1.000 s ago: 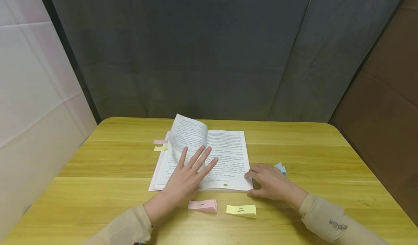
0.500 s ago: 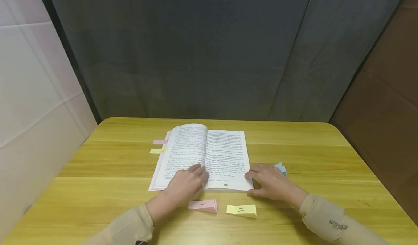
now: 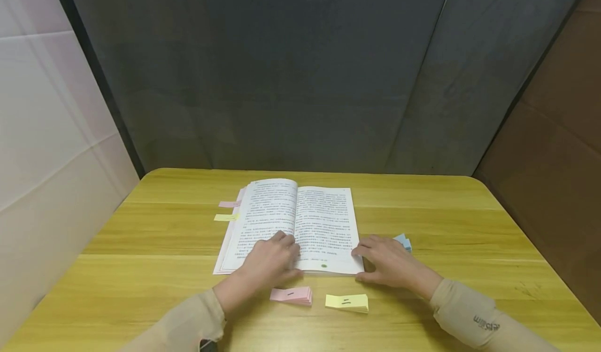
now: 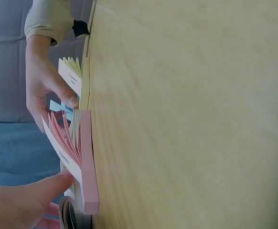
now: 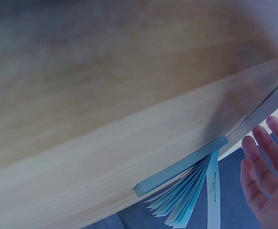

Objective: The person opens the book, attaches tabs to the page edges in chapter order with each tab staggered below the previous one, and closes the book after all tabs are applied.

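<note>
An open book [image 3: 324,221] with printed text lies on the table, and its left pages bow up near the spine. My left hand [image 3: 268,261] rests on the lower left page beside the spine, fingers bent and thumb toward the bottom edge. At the lower right corner, my right hand [image 3: 387,261] touches the book's edge with relaxed fingers; the right wrist view shows those fingers [image 5: 270,155] loosely spread. A pink tab [image 3: 229,204] and a yellow tab [image 3: 226,217] stick out from the left pages.
In front of the book sit a pink sticky-note pad [image 3: 292,295] and a yellow sticky-note pad [image 3: 347,303], both with pen strokes. A blue sticky-note pad [image 3: 403,241] is partly hidden behind the right hand. The wooden table [image 3: 164,227] meets a dark grey partition [image 3: 281,81].
The raised left page has come down flat onto the left side. My left hand drew its spread fingers back and bent them near the spine. The right hand stayed put.
</note>
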The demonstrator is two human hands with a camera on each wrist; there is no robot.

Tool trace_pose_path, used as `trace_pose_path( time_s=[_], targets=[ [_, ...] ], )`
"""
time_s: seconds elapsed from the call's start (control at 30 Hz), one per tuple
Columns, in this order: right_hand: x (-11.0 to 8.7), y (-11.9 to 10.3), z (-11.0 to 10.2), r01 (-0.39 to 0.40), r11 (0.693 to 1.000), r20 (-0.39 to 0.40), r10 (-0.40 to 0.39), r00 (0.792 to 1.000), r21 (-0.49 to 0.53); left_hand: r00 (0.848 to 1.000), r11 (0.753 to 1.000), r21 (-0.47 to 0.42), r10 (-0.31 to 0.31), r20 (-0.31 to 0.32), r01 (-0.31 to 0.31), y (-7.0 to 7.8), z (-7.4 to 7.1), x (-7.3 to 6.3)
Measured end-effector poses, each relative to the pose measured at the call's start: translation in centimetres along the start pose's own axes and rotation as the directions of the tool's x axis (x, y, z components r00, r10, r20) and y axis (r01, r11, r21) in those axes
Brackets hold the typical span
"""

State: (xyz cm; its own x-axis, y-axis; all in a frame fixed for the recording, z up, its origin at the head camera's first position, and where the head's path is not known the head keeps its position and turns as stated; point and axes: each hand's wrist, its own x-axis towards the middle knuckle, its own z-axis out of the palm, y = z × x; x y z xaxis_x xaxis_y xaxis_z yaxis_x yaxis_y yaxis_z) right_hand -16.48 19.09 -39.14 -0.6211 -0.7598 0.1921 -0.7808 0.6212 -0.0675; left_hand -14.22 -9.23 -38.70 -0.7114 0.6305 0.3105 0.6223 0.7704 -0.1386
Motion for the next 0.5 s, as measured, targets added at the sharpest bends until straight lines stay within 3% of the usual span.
trace_pose_path(
  time_s=[0.2, 0.5],
  targets=[
    [0.01, -0.04, -0.01, -0.007, 1.000, 0.006, 0.007, 1.000, -0.002, 0.999, 0.999, -0.033, -0.022, 0.032, 0.023, -0.18, -0.15, -0.05],
    [-0.24, -0.08, 0.00, -0.008, 1.000, 0.002, 0.008, 1.000, 0.003, 0.999, 0.999, -0.039, -0.002, 0.039, 0.004, -0.22, -0.45, -0.45]
  ],
)
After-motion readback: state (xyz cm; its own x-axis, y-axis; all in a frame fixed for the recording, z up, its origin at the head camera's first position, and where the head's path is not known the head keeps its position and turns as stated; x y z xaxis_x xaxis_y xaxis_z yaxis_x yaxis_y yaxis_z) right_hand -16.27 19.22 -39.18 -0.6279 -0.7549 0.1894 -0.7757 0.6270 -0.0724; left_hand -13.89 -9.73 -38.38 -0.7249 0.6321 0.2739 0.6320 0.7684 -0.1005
